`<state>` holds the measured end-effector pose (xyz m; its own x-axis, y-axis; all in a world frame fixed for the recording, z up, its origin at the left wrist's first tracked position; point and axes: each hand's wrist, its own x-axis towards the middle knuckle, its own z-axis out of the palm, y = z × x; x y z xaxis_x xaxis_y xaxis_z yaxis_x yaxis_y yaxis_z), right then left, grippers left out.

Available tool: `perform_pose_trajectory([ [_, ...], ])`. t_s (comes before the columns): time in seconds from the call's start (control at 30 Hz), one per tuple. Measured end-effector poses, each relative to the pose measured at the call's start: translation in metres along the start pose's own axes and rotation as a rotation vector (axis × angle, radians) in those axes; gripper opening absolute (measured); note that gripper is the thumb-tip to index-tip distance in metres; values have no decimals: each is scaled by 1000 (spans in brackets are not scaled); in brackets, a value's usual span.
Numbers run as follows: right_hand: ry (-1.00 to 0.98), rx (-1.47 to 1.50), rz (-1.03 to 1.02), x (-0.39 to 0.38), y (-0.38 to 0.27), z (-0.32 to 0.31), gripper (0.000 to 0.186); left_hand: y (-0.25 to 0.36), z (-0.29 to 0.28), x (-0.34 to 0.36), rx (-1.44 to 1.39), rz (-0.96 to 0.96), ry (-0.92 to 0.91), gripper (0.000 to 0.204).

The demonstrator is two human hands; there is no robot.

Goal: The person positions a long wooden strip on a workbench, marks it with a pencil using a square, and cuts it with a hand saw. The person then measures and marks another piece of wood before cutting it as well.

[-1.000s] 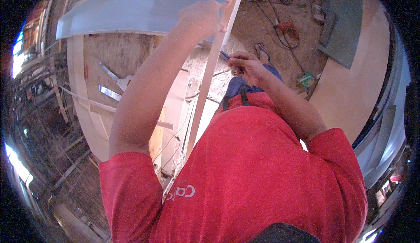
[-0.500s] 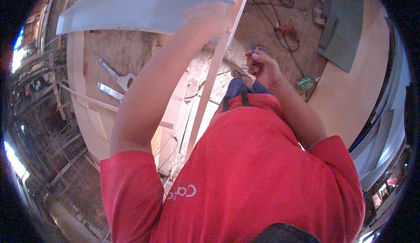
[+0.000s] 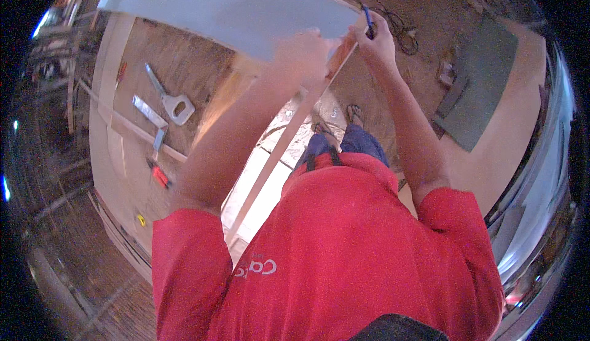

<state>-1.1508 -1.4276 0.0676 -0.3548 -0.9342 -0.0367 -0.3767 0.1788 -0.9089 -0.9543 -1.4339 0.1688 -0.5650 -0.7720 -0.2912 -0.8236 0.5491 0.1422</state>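
Observation:
A long, narrow wooden strip (image 3: 270, 164) slants from my waist up to the right end of a pale blue-grey panel (image 3: 215, 6). My left hand (image 3: 304, 52) is closed on the strip near its far end, by the panel's edge. Motion blurs that hand, so single fingers are hard to make out. Beside the strip's far end, my right hand (image 3: 379, 41) is closed around a slim blue pen (image 3: 368, 20), which points up. Its fingers are close to the strip; whether they touch it I cannot tell.
On the left lie a handsaw (image 3: 176, 106) with a pale handle, a metal square (image 3: 149, 112), a red-handled tool (image 3: 160, 176) and a small yellow object (image 3: 141, 220). Dark cables (image 3: 402, 37) coil on the floor. A grey-green sheet (image 3: 482, 89) rests on a tan board (image 3: 513, 129) to the right.
My right hand has moved up and away from my body to the strip's far end with the pen. My left hand appears lower, nearer to me. The view has shifted, showing more tools at left.

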Motion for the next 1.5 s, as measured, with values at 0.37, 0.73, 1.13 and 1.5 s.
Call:
perform_pose_trajectory([
  [0.37,-46,390,21,-6,-14,9,59,36,120,-254,-214,-695,201,93],
  [0.73,-192,365,-219,33,-45,-25,68,87,88,-289,-482,-910,612,29],
  [1.13,-529,45,-533,-19,-226,121,74,50,56,-405,-814,-1197,632,29],
  [1.5,-590,81,-637,-186,-214,247,76,45,134,-582,-1187,-1336,624,37],
])
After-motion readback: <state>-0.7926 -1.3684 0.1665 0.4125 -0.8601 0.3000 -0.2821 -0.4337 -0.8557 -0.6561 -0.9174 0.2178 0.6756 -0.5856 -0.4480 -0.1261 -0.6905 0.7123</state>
